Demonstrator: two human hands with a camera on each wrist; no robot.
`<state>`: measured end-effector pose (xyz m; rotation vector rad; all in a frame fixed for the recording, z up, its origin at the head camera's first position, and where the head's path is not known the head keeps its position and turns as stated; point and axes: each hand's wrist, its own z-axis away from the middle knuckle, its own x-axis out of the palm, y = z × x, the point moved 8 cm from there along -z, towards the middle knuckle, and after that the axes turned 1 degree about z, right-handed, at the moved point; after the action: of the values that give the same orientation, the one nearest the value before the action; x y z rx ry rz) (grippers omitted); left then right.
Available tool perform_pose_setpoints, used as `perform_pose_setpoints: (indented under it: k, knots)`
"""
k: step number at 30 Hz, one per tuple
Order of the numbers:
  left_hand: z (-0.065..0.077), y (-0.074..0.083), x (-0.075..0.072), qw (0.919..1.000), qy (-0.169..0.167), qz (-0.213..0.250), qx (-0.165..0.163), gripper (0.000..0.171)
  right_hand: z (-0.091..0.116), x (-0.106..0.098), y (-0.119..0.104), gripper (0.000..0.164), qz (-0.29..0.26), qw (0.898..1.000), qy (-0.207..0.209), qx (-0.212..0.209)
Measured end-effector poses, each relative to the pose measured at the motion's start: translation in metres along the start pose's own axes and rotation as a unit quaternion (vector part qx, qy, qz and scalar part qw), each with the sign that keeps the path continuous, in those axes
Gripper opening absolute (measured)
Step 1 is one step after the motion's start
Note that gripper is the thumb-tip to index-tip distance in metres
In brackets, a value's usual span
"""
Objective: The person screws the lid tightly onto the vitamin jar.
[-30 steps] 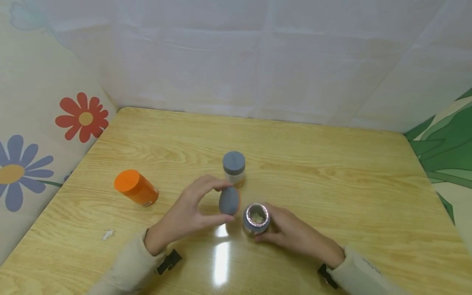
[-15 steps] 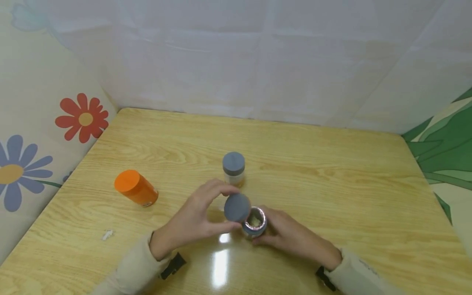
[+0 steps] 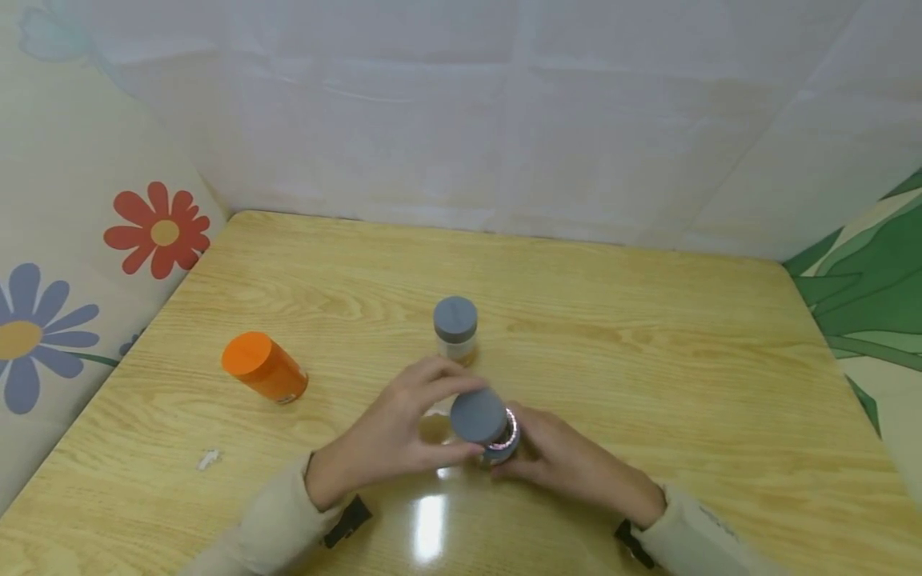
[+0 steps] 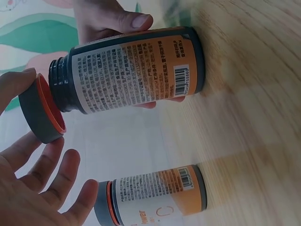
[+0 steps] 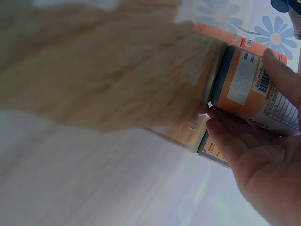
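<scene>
My left hand (image 3: 396, 420) pinches a grey screw cap (image 3: 479, 415) with an orange inner liner between thumb and fingers. In the left wrist view the cap (image 4: 40, 110) is tilted right at the threaded mouth of an uncapped supplement bottle (image 4: 134, 70). That bottle is grey, orange and white with printed text and a barcode; a silvery torn foil ring (image 3: 513, 432) lines its mouth. My right hand (image 3: 569, 456) grips the bottle's side, also visible in the right wrist view around the bottle (image 5: 249, 84). From above, the cap covers most of the opening.
Just beyond my left hand stands a capped bottle (image 3: 456, 328) of the same kind. An orange bottle (image 3: 264, 366) stands at the left. A small white scrap (image 3: 208, 459) lies on the wooden table (image 3: 648, 344). A white cloth wall (image 3: 461, 120) rises behind the far edge.
My left hand has brought the cap rightward from beside the bottle to over its mouth. The right hand and bottle have shifted only slightly. The other bottles have stayed in place.
</scene>
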<state>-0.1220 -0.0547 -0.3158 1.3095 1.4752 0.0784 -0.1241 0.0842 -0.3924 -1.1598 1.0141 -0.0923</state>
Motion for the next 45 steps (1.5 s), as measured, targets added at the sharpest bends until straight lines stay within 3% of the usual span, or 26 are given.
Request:
perform_pose_setpoints:
  k: [9, 18, 34, 45]
  knots:
    - [-0.004, 0.005, 0.010, 0.9986, -0.015, -0.047, 0.019, 0.060, 0.000, 0.001, 0.002, 0.071, 0.010, 1.000, -0.003, 0.011]
    - [-0.008, 0.007, 0.013, 0.9982, -0.030, -0.047, 0.020, 0.060, 0.000, 0.000, 0.001, 0.059, 0.007, 1.000, -0.002, 0.010]
    - [-0.011, 0.008, 0.018, 0.9973, -0.036, -0.058, 0.026, 0.061, 0.000, -0.001, 0.002, 0.059, 0.013, 1.000, 0.001, 0.008]
    - [-0.012, 0.007, 0.022, 0.9945, -0.071, -0.072, 0.026, 0.061, 0.000, -0.001, 0.002, 0.057, 0.008, 1.000, 0.000, 0.008]
